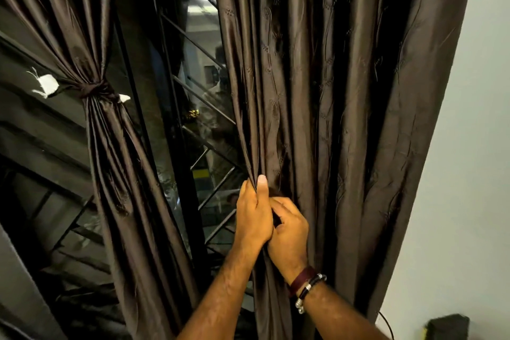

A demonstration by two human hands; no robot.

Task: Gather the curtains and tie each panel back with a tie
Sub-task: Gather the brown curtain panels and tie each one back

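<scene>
Two dark brown satin curtain panels hang over a window. The left panel is gathered and bound at mid-height by a matching brown tie with white ends sticking out. The right panel hangs loose and wide. My left hand grips the right panel's left edge, thumb up along the folds. Right beside it, touching it, my right hand has its fingers curled into the same bunch of fabric. A dark bracelet sits on my right wrist.
Between the panels the dark window glass shows a black metal grille with reflections. A white wall borders the right panel. A dark object with a cable sits at the bottom right corner.
</scene>
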